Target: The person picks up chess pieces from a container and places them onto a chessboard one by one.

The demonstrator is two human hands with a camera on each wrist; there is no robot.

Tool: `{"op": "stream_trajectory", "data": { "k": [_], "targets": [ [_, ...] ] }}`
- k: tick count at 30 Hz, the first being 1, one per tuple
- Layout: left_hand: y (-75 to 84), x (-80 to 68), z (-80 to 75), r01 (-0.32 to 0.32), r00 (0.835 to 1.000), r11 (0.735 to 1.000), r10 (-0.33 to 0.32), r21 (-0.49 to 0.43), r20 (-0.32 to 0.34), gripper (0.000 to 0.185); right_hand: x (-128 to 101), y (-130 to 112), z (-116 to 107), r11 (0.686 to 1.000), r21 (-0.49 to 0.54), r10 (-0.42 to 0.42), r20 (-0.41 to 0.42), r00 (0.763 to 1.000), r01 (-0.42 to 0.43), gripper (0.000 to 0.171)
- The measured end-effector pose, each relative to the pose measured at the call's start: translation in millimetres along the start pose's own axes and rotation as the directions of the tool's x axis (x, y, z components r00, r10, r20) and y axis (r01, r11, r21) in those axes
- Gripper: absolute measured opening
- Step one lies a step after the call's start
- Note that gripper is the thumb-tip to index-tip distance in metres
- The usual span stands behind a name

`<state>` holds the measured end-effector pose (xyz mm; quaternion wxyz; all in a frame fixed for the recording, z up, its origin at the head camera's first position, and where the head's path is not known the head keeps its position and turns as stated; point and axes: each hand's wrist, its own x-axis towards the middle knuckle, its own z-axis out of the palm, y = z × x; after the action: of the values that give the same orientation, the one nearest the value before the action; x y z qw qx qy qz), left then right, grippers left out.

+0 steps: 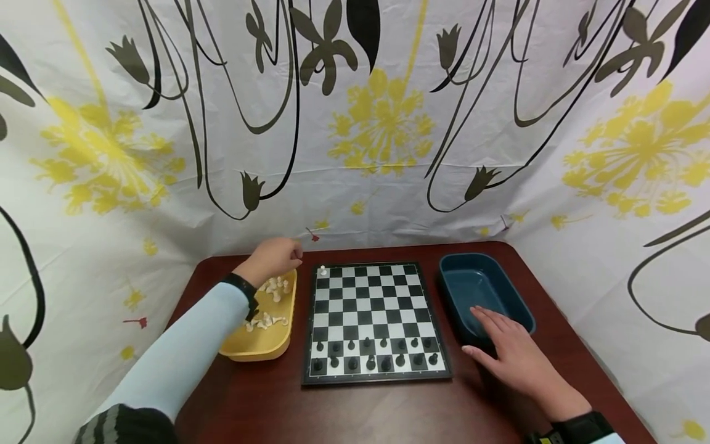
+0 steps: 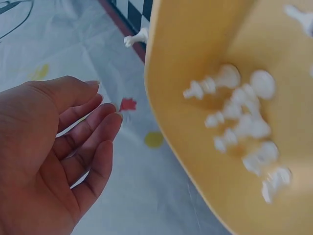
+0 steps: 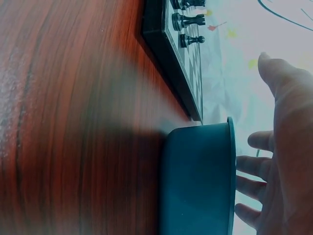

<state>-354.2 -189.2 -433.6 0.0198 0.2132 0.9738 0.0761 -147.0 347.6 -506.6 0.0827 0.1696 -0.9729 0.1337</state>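
Observation:
My left hand (image 1: 274, 260) is over the far end of a yellow tray (image 1: 261, 354), its fingers loosely bent with nothing between them. White chess pieces (image 2: 244, 117) lie tipped over inside that tray. One white chess piece (image 1: 323, 270) stands on the far left corner square of a black-and-white chessboard (image 1: 366, 290). Across the board's two near rows stand black chess pieces (image 1: 370, 362). With fingers spread, my right hand (image 1: 513, 354) hovers palm down at the near left edge of a blue tray (image 1: 474, 280); the fingertips overlap its rim in the right wrist view.
Everything stands on a dark red-brown wooden table (image 1: 244, 401). A white cloth (image 1: 366, 203) with yellow flowers and grey stems hangs behind and along the sides. The chessboard lies between the yellow and blue trays.

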Motion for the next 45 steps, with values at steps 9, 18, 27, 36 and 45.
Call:
{"op": "stream_trajectory", "data": {
  "k": [9,18,27,36,45],
  "targets": [
    [-32.5,-59.2,-8.8,0.097,0.995,0.994,-0.097,-0.050,-0.006,0.018,5.3,2.9,2.9,1.000,-0.008,0.001,0.010,1.000,-0.001,0.086],
    [-54.6,-94.4,-1.6,0.225,0.974,0.972,-0.222,-0.075,0.047,0.017,9.3,5.4,4.8,1.000,0.003,-0.005,0.016,1.000,0.005,0.086],
    [-76.1,-83.8,4.2,0.240,0.969,0.969,-0.236,-0.059,0.067,0.022,9.0,4.1,4.6,1.000,0.010,-0.013,0.004,1.000,0.013,0.085],
    [-83.1,-59.7,16.3,0.220,0.965,0.973,-0.228,0.074,0.130,0.031,7.9,3.5,6.2,1.000,0.009,-0.017,-0.002,1.000,0.017,0.084],
    [-81.0,-51.1,23.9,0.111,0.980,0.967,-0.145,0.227,0.139,0.022,7.7,0.1,3.9,1.000,0.026,-0.015,0.023,1.000,0.015,0.084]
  ]
}}
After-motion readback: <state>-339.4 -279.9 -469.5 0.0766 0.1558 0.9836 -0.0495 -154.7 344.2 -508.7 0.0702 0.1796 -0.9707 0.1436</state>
